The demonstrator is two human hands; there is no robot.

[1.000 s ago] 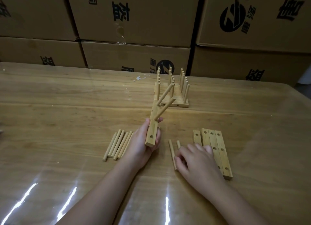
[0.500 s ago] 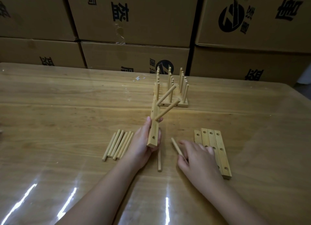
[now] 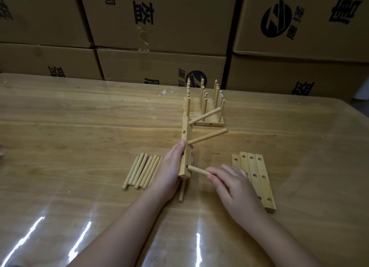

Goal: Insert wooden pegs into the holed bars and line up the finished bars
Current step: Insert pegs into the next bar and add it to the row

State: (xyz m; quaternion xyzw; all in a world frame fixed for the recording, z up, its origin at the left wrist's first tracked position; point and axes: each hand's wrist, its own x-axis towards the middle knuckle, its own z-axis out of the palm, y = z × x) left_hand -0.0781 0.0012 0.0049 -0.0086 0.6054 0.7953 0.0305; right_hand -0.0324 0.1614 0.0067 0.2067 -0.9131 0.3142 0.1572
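My left hand (image 3: 169, 170) grips a holed wooden bar (image 3: 185, 146), tilted up off the table, with two pegs sticking out of its upper holes to the right. A third peg (image 3: 197, 170) is pinched in my right hand (image 3: 233, 186), its tip at the bar's lowest hole. Several loose pegs (image 3: 142, 170) lie in a row left of my left hand. One more peg (image 3: 181, 192) lies on the table under the bar. Several empty holed bars (image 3: 257, 176) lie side by side at the right. Finished bars with upright pegs (image 3: 205, 106) stand lined up further back.
The wooden table (image 3: 79, 126) has a glossy film that reflects light at the front. Stacked cardboard boxes (image 3: 159, 27) form a wall behind the table's far edge.
My right hand picked a peg up off the table and brought it left to the bar's lowest hole. The other peg stayed on the table. The left hand kept holding the bar.
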